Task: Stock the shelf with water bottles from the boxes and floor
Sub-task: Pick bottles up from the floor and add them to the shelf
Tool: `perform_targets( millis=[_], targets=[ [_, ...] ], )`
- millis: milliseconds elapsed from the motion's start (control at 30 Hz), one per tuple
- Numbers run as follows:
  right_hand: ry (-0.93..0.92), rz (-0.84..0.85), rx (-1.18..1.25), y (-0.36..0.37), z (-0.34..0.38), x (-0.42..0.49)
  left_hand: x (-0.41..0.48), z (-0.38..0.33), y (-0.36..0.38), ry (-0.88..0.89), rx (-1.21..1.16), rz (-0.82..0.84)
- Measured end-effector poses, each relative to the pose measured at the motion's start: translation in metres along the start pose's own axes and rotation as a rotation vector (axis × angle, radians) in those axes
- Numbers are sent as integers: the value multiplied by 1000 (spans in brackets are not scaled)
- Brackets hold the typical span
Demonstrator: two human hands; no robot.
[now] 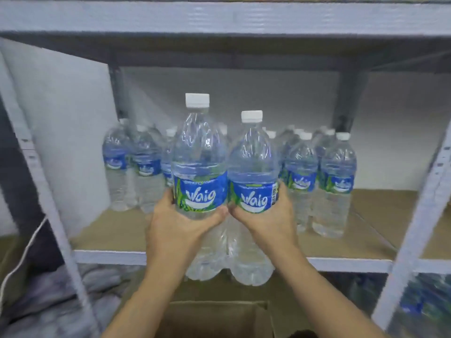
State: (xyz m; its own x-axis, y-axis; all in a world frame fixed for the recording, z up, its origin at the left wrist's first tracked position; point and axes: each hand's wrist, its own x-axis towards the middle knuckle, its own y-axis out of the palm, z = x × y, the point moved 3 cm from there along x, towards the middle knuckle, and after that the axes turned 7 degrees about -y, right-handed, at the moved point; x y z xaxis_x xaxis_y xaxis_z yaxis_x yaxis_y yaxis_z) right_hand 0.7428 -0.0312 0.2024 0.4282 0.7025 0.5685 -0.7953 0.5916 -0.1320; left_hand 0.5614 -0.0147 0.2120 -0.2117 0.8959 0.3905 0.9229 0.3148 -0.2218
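My left hand (pixel 175 223) grips a clear water bottle (pixel 199 152) with a white cap and a blue label, held upright in front of the shelf. Beside it, my right hand (pixel 271 215) grips a second, like bottle (pixel 252 162), also upright and slightly lower. The two bottles touch side by side, their bases hanging below the front edge of the shelf board (pixel 117 230). Behind them, several more bottles (pixel 334 181) stand in rows on the shelf, left and right of the held pair.
An open cardboard box (pixel 214 318) sits below my arms. Grey metal uprights (pixel 415 228) frame the shelf on both sides, with a beam (pixel 219 18) above. More bottles (pixel 419 301) lie on the lower level at right. A white cable (pixel 22 257) hangs at left.
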Motion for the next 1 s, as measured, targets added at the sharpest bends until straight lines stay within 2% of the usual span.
perform_targets(
  millis=[300, 533, 667, 1000],
  targets=[
    [32, 151, 130, 162, 11, -26, 60, 69, -112, 7, 60, -173],
    [-25, 225, 140, 239, 21, -22, 95, 107, -159, -32, 31, -282],
    [-29, 219, 158, 274, 19, -11, 119, 116, -171, -19, 51, -291],
    [-14, 53, 153, 340, -2, 36, 137, 133, -172, -27, 60, -273]
  ],
)
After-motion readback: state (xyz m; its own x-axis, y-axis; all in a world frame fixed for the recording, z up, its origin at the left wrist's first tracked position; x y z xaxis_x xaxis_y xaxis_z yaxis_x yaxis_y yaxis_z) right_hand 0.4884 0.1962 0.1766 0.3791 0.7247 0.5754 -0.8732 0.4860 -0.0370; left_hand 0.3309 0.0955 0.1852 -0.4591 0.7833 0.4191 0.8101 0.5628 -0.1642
